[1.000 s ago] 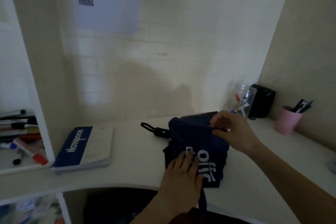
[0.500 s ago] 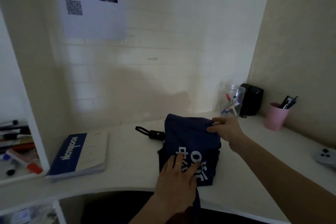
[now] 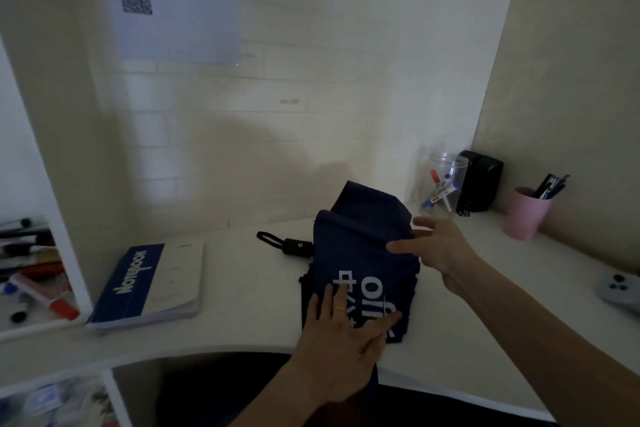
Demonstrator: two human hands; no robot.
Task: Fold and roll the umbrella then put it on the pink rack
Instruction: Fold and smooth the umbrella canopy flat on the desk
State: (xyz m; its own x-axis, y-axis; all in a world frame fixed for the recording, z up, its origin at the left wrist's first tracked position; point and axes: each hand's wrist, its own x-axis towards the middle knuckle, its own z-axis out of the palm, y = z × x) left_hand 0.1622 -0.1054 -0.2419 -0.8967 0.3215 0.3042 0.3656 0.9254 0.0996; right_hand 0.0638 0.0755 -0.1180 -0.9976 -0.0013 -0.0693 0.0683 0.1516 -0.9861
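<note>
Dim light over a white desk (image 3: 242, 305) set against a pale brick-pattern wall. On the wall we note a pinned paper sheet (image 3: 176, 3) bearing a QR-type square and a small dark photo; its text is too faint for us to read.

Navy umbrella (image 3: 360, 253) lies near the desk's front edge, canopy gathered in loose folds, white lettering showing on the fabric, partly covered and not legible to us. Its black handle with wrist loop (image 3: 287, 245) points left, flat on the desk.

Our left hand (image 3: 341, 333) presses down on the near end of the canopy, fingers straight and spread, a ring on one finger. Our right hand (image 3: 440, 250) rests against the right side of the fabric, fingers extended, thumb pointing left across the cloth; neither hand is curled around anything.

Left of the umbrella: a blue-and-cream book (image 3: 152, 284), cover reading "NOTEBOOK". Far left, a shelf compartment with markers (image 3: 31, 274). Back right: a clear jar (image 3: 441, 184) holding markers, a black box (image 3: 481, 184) beside it, a pink cup (image 3: 526, 213) of pens. At the right edge, a grey controller (image 3: 621, 289).
</note>
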